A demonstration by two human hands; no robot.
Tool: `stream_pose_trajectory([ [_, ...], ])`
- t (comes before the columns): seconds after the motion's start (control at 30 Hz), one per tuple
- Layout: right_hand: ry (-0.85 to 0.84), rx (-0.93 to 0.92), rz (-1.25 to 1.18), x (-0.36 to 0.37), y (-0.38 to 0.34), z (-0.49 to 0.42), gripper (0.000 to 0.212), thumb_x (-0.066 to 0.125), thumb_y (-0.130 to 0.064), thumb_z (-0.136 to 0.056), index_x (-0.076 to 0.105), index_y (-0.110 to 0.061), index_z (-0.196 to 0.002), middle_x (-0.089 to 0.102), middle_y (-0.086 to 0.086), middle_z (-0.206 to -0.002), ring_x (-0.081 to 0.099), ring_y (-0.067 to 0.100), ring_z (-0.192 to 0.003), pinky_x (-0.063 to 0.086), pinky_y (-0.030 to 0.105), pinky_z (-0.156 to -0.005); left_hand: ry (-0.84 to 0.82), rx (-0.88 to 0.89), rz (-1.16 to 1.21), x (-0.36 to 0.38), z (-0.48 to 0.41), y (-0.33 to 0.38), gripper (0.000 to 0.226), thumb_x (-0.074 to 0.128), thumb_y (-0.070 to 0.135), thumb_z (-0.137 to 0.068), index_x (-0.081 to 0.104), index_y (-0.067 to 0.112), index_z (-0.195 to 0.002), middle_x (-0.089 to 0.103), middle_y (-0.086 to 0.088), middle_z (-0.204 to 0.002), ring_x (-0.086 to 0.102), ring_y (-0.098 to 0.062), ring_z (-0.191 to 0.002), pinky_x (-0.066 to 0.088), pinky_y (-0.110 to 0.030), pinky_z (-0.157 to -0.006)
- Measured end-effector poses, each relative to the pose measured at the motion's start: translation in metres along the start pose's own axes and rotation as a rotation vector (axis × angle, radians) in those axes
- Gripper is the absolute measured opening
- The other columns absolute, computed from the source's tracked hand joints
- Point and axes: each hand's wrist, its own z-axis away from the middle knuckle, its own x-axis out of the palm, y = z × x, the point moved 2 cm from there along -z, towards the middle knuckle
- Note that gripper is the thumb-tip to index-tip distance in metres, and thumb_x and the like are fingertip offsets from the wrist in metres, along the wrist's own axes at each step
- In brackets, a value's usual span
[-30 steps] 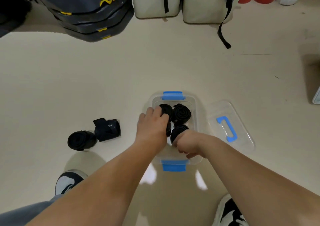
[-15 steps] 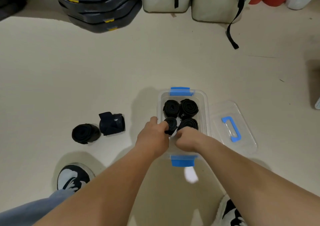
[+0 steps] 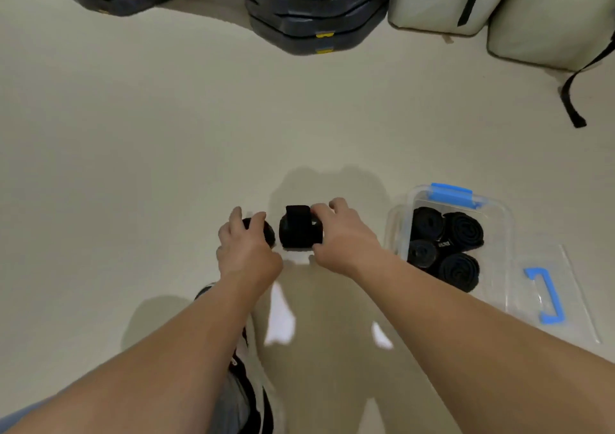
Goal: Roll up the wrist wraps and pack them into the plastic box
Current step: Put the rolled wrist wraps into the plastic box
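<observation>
Two rolled black wrist wraps lie on the beige floor in front of me. My left hand (image 3: 247, 246) grips the left roll (image 3: 266, 232), which it mostly hides. My right hand (image 3: 342, 238) closes on the right roll (image 3: 298, 230), whose strap end sticks up. The clear plastic box (image 3: 396, 230) with blue latches stands to the right of my right hand and holds several rolled black wraps (image 3: 446, 243) standing on end.
The box's clear lid (image 3: 562, 297) with a blue handle lies flat right of the box. Stacked dark pads (image 3: 316, 10) and beige bags (image 3: 472, 0) line the far side, with a black strap (image 3: 572, 100) trailing on the floor. My shoe (image 3: 246, 383) is below my left arm.
Both hands left the box and moved left to the two rolls on the floor, taking hold of them. The view swung left, so the box now sits at the right.
</observation>
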Motion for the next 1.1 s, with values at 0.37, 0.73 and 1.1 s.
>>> stream_pose_trajectory([
  [0.37, -0.085, -0.084, 0.268, 0.055, -0.002, -0.060, 0.083, 0.070, -0.038, -0.094, 0.022, -0.020, -0.160, 0.032, -0.004, -0.159, 0.030, 0.023, -0.149, 0.052, 0.041, -0.095, -0.088, 0.008, 0.214, 0.019, -0.024, -0.026, 0.062, 0.063, 0.013, -0.093, 0.043, 0.030, -0.150, 0.044, 0.002, -0.149, 0.060, -0.024, -0.108, 0.045, -0.032, -0.086],
  [0.73, -0.115, 0.122, -0.059, 0.046, 0.004, -0.049, 0.062, 0.072, -0.051, -0.080, 0.050, -0.024, -0.131, 0.042, 0.004, -0.123, 0.055, 0.030, -0.112, 0.054, 0.042, -0.093, -0.107, -0.067, 0.228, 0.026, -0.025, -0.020, 0.057, 0.066, 0.018, -0.090, 0.044, 0.029, -0.141, 0.057, -0.001, -0.129, 0.061, -0.025, -0.103, 0.046, -0.034, -0.082],
  [1.1, 0.072, 0.071, -0.534, -0.054, 0.030, 0.016, 0.040, 0.071, -0.049, -0.085, 0.062, -0.031, -0.119, 0.050, 0.003, -0.120, 0.069, 0.018, -0.090, 0.056, 0.024, -0.071, -0.036, 0.017, 0.445, -0.018, 0.004, 0.064, 0.040, 0.072, 0.034, -0.087, 0.049, 0.025, -0.119, 0.063, 0.014, -0.097, 0.066, -0.017, -0.092, 0.052, -0.034, -0.079],
])
